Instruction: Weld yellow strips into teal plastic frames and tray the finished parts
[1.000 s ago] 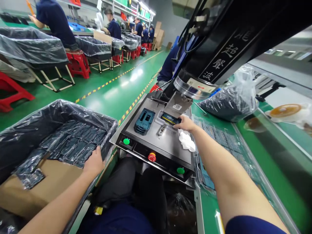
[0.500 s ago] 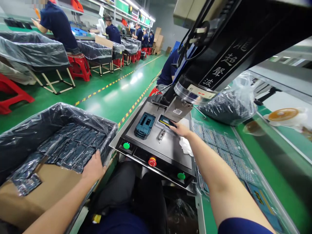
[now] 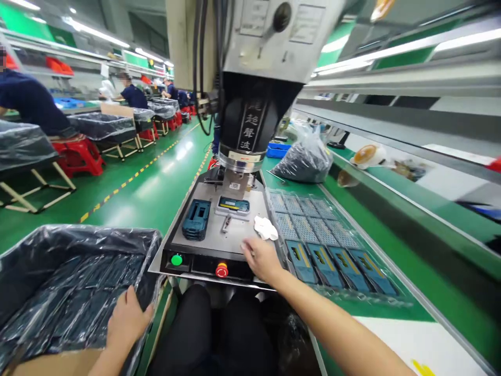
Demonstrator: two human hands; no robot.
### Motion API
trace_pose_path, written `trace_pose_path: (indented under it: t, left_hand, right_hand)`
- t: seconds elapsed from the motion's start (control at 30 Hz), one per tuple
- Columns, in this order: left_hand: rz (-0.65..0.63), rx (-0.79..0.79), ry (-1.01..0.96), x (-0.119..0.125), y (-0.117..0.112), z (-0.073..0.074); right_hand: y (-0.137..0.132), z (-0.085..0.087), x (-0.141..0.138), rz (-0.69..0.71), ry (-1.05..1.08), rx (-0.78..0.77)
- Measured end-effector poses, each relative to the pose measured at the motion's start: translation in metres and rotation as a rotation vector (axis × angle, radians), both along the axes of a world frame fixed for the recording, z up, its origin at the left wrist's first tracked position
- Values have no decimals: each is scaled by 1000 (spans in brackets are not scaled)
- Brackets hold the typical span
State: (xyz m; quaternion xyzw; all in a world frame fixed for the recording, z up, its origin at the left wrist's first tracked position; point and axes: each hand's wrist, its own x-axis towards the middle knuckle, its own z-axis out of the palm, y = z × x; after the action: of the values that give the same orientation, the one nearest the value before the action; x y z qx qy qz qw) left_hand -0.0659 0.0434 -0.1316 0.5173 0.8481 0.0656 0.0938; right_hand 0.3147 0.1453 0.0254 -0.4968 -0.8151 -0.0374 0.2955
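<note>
My right hand (image 3: 261,257) lies on the front right corner of the press's steel plate (image 3: 219,243), fingers spread and holding nothing. It is beside the red stop button (image 3: 221,270) and just below a white cloth (image 3: 265,227). A dark part with a yellow label (image 3: 234,205) sits in the nest under the black welding horn (image 3: 243,137). A teal part (image 3: 196,219) rests to its left. My left hand (image 3: 127,317) lies flat on the plastic liner at the near rim of the bin (image 3: 58,245), which is full of dark bagged parts.
A green button (image 3: 176,259) is at the plate's front left. A clear tray (image 3: 313,219) on the right holds several blue parts (image 3: 324,259). Behind it sits a bag of black parts (image 3: 305,159). Other workers sit at covered bins (image 3: 102,125) across the green aisle.
My right hand drew back from the labelled part under the horn to the plate's front edge. My left hand slid toward the bin's near rim. The view swung right.
</note>
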Motion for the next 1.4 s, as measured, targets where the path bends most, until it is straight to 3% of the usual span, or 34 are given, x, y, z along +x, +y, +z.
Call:
trace_pose_path:
  t: [0.1, 0.23, 0.37, 0.5, 0.63, 0.77, 0.9, 1.13, 1.27, 1.4]
  left_hand:
    - [-83, 235, 65, 17, 3, 4]
    - [-289, 454, -1, 61, 12, 27]
    - [-436, 462, -12, 101, 23, 44]
    - [-465, 406, 19, 115, 28, 42]
    - [-484, 359, -24, 111, 27, 43]
    - [-475, 326, -119, 102, 27, 58]
    - [-464, 379, -176, 93, 25, 65]
    - [-313, 404, -121, 76, -1, 55]
    - [-175, 315, -53, 50, -12, 51]
    - [-11, 146, -2, 27, -14, 56]
  right_hand:
    - [-49, -13, 12, -75, 25, -119]
    - [-81, -41, 29, -211, 79, -158]
    - [-86, -69, 43, -290, 128, -91]
    - [-83, -88, 47, -290, 166, -75]
    - [-83, -93, 41, -335, 132, -88]
    - [-87, -87, 36, -402, 35, -229]
    - [-85, -81, 39, -378, -34, -315]
    - [-78, -80, 39, -322, -39, -364]
    - [-77, -81, 40, -309, -18, -335]
    - [-74, -85, 45, -256, -1, -281]
